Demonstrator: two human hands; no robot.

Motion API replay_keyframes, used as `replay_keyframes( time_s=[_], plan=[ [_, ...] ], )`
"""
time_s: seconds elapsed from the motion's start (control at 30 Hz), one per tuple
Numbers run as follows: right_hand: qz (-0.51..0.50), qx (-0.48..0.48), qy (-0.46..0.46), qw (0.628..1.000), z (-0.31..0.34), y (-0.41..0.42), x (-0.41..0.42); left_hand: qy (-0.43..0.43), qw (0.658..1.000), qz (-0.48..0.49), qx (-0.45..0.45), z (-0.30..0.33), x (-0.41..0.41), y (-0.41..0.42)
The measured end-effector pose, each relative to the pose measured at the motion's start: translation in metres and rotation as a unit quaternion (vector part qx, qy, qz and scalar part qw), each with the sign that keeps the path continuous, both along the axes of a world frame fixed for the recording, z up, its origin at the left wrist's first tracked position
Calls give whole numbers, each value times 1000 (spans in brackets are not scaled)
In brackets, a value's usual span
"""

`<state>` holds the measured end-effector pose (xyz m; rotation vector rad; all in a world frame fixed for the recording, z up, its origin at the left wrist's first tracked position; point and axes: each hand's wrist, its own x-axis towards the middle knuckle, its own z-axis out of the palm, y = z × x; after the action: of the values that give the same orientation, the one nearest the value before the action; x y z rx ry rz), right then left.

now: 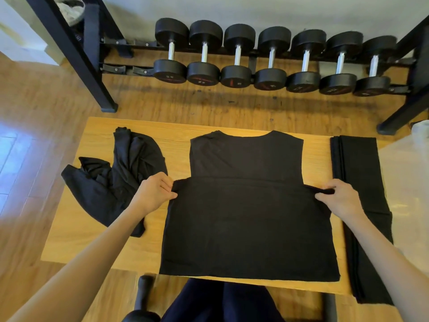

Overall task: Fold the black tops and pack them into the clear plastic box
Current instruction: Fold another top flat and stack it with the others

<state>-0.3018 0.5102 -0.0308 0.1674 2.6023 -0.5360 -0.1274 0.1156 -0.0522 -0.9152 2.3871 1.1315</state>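
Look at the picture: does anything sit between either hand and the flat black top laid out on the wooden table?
Nothing visible does. The left hand and the right hand already pinch the flat black top at its two side edges. The crumpled black top lies apart to the left, the long folded black garment to the right.

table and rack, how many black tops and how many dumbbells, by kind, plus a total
Black fabric tops on the light wooden table: 3 (flat top gripped by left hand and right hand, crumpled top, folded top)
Black round-headed dumbbells with metal handles, on the black rack: 7
Total: 10
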Motion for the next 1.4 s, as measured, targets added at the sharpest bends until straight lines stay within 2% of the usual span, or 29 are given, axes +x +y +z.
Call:
replay_keyframes(
  time_s=[0.1,0.23,0.6,0.77,0.9,1.1,1.4],
  plan=[
    [-68,-71,-17,995,13,-1,11,3,994,67,82,7,3,3],
    [-110,-164,-49,979,38,2,27,3,984,71,162,21,15,1],
    [-85,-266,-75,957,106,25,54,31,937,4,349,78,36,-20],
    [-53,-304,-73,949,121,35,35,73,920,-12,386,99,27,-34],
    [-81,-325,-73,939,120,38,8,113,909,10,400,108,5,-41],
    [-79,-343,-55,934,110,17,-37,133,910,38,390,101,-39,-47],
    [-128,-300,-45,944,45,-5,-109,128,917,111,360,56,-91,-59]
  ],
)
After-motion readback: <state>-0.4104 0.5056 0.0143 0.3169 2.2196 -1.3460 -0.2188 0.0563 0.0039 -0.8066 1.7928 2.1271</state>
